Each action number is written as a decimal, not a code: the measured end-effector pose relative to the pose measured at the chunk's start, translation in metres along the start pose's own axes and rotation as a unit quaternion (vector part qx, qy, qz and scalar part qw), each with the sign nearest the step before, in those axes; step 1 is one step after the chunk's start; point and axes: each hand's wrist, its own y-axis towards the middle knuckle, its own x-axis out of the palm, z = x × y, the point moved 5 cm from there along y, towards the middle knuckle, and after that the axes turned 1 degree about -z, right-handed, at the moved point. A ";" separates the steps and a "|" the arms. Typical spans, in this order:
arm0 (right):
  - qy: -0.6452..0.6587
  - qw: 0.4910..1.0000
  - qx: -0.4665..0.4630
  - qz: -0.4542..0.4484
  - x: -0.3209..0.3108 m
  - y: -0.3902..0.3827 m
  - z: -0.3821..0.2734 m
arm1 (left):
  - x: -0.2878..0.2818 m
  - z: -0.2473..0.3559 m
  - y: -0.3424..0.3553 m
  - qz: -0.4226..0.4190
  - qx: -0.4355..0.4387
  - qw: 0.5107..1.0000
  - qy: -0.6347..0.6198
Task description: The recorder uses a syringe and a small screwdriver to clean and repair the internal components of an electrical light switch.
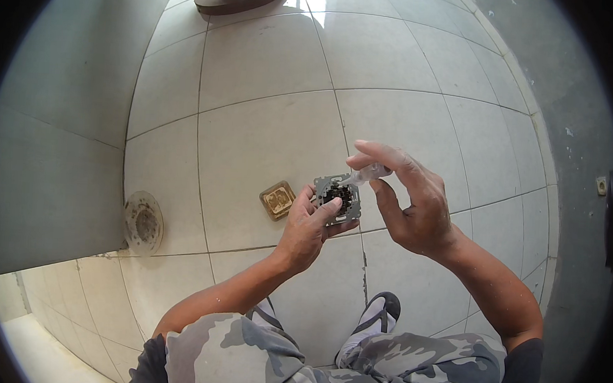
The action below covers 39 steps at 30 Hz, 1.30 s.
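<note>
In the head view, my left hand (310,226) grips a switch or socket mechanism (345,205) with a grey metal mounting frame and a dark centre, thumb across its front. Above and right of it, my right hand (415,200) pinches the translucent handle of a small screwdriver (371,172), whose light shaft slants down-left to the upper part of the mechanism; whether the tip sits in a screw is too small to tell. A square tan-brown cover plate (277,200) lies on the tiled floor just left of my hands.
A round, stained drain cover (144,223) sits on the floor by a grey partition (54,167) at the left. A brown round base (241,2) stands at the top. A grey wall (576,135) runs along the right. My sandalled feet (376,318) are below my hands.
</note>
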 end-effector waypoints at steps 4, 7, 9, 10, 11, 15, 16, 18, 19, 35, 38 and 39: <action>-0.056 0.998 -0.023 -0.031 -0.001 -0.002 -0.001 | -0.001 -0.003 0.001 -0.004 -0.002 1.000 0.010; -0.059 0.996 -0.001 -0.065 -0.004 -0.004 0.008 | -0.004 -0.005 0.002 -0.003 0.000 1.000 0.016; -0.027 0.999 -0.002 -0.039 -0.002 -0.004 0.005 | -0.003 -0.004 0.001 0.001 -0.001 1.000 0.012; 0.006 1.000 -0.002 -0.013 -0.002 -0.003 0.003 | -0.002 -0.003 0.001 0.005 -0.003 1.000 0.009; 0.007 1.000 -0.002 -0.013 -0.001 -0.003 0.002 | -0.002 -0.003 0.001 0.006 -0.003 1.000 0.009; -0.022 0.999 -0.023 -0.038 0.003 -0.004 -0.001 | 0.000 -0.002 0.002 0.017 0.014 1.000 0.001; -0.048 0.998 -0.035 -0.030 0.003 -0.005 -0.002 | 0.000 -0.002 0.002 0.017 0.014 1.000 0.001; -0.049 0.996 0.008 -0.068 0.001 -0.009 0.004 | -0.004 -0.004 0.002 0.018 0.003 1.000 0.012; -0.051 0.992 0.052 -0.107 0.003 -0.011 0.009 | -0.006 -0.005 0.002 0.017 -0.008 1.000 0.022; -0.082 0.948 0.234 -0.202 0.002 -0.034 0.026 | -0.028 0.028 -0.001 0.104 0.324 0.861 0.378; -0.070 0.945 0.234 -0.216 0.010 -0.049 0.035 | -0.023 0.036 -0.002 0.071 0.387 0.797 0.458; -0.035 0.938 0.275 -0.209 0.011 -0.053 0.039 | -0.020 0.037 -0.002 0.057 0.407 0.777 0.478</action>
